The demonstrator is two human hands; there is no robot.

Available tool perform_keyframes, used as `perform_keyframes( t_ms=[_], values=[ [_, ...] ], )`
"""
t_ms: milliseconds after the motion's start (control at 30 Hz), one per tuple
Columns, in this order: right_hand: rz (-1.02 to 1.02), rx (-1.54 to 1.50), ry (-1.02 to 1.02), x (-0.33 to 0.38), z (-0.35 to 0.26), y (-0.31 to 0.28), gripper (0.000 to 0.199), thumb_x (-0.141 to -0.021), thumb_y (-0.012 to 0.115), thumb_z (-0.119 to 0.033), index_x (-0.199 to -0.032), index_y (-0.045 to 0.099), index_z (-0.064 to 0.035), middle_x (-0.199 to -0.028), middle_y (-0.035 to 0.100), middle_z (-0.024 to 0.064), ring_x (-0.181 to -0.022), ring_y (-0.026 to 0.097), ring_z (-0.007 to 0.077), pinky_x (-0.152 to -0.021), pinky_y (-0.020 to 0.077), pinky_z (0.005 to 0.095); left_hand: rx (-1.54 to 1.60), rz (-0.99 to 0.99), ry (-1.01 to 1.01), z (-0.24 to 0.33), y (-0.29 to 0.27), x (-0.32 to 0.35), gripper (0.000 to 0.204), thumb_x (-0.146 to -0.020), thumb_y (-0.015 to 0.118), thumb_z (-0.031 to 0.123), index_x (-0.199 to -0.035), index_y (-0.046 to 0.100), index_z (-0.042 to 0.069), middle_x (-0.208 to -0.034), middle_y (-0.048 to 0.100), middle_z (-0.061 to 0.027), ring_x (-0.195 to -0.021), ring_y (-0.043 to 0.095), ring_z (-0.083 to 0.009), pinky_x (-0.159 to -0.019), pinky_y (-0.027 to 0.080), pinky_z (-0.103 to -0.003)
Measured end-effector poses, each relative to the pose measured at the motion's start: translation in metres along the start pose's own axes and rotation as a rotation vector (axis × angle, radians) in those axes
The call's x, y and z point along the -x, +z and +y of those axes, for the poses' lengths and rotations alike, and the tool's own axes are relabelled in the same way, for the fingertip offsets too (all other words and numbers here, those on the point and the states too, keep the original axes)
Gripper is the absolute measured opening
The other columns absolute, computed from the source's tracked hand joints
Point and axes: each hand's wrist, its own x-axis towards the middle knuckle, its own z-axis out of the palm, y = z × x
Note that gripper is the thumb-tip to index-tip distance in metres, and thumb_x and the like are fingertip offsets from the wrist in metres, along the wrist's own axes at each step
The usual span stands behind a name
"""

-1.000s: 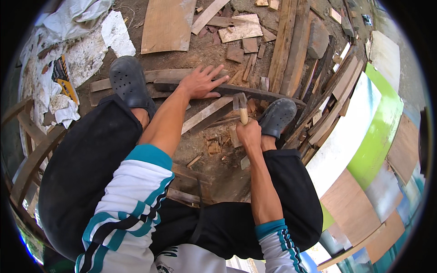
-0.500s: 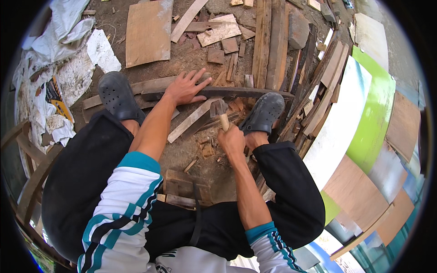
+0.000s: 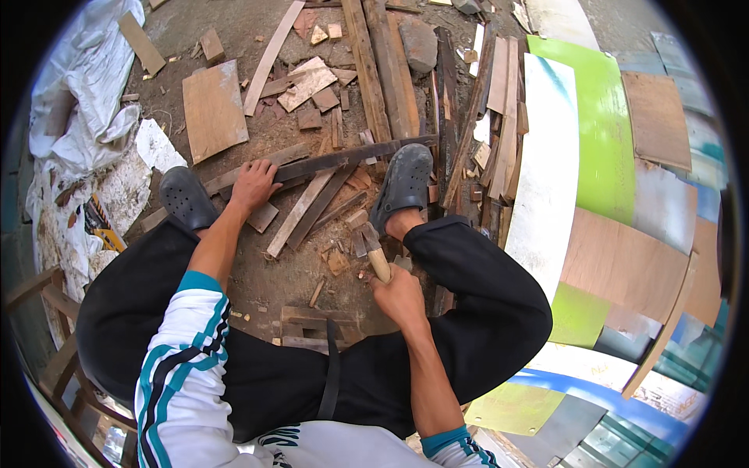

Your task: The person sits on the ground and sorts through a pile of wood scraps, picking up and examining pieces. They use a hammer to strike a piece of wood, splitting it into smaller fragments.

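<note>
My left hand [image 3: 254, 184] is wrapped over the left part of a long, dark wooden strip [image 3: 351, 154], which lies across the ground between my feet. The strip's right end reaches past my right shoe [image 3: 406, 183]. In my right hand [image 3: 399, 297] is a hammer [image 3: 378, 264], gripped by its light wooden handle. Its metal head is tilted up and away from me, above the ground and apart from the strip. Shorter wood pieces [image 3: 300, 212] lie beneath and in front of the strip.
A dark clog [image 3: 187, 199] is on my left foot. Thick planks [image 3: 364, 66] and wood scraps lie ahead, beside a flat board [image 3: 214, 111]. Curved white [image 3: 544, 156] and green sheets [image 3: 599, 117] line the right. White sacking [image 3: 78, 101] is piled at the left.
The left hand has shifted left along the strip, its spread fingers now curled over it. The right hand has drawn the hammer back toward me, away from the strip. The view has shifted too.
</note>
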Motion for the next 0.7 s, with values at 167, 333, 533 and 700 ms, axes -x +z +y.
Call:
perform_keyframes(
  t_ms=[167, 333, 533, 700],
  values=[
    [0.096, -0.176, -0.029, 0.012, 0.021, -0.007, 0.035, -0.086, 0.067, -0.033, -0.101, 0.067, -0.0009, -0.088, 0.069, 0.0261, -0.090, 0.066, 0.0450, -0.079, 0.0498, 0.0496, 0.047, 0.055, 0.004, 0.012, -0.041, 0.007, 0.045, -0.097, 0.054, 0.042, -0.121, 0.051, 0.004, -0.111, 0.061, -0.0159, -0.100, 0.065, -0.0341, -0.081, 0.053, -0.045],
    [0.099, -0.317, -0.062, 0.002, 0.025, 0.006, 0.035, -0.087, 0.067, -0.031, -0.097, 0.067, 0.0018, -0.078, 0.069, 0.0227, -0.083, 0.068, 0.0412, -0.074, 0.0496, 0.0471, 0.060, -0.093, 0.036, 0.036, -0.122, 0.020, 0.052, -0.099, 0.048, 0.048, -0.120, 0.049, 0.001, -0.095, 0.067, -0.0233, -0.083, 0.068, -0.0414, -0.067, 0.055, -0.048],
    [-0.005, -0.471, -0.055, 0.017, -0.010, 0.010, 0.035, -0.088, 0.066, -0.032, -0.095, 0.066, 0.0026, -0.073, 0.067, 0.0188, -0.075, 0.069, 0.0347, -0.070, 0.0496, 0.0442, -0.033, -0.240, 0.035, 0.053, -0.237, 0.070, 0.051, -0.087, 0.070, 0.032, -0.119, 0.048, -0.001, -0.086, 0.067, -0.0245, -0.083, 0.067, -0.0430, -0.070, 0.054, -0.051],
    [0.101, -0.480, -0.294, 0.015, -0.021, 0.025, 0.030, -0.090, 0.066, -0.028, -0.090, 0.063, 0.0018, -0.053, 0.053, 0.0057, -0.039, 0.052, 0.0179, -0.041, 0.0401, 0.0368, -0.104, -0.291, -0.066, 0.045, -0.307, 0.116, 0.046, -0.087, 0.068, 0.030, -0.117, 0.050, 0.000, -0.083, 0.067, -0.0255, -0.083, 0.067, -0.0438, -0.072, 0.053, -0.052]
  ],
)
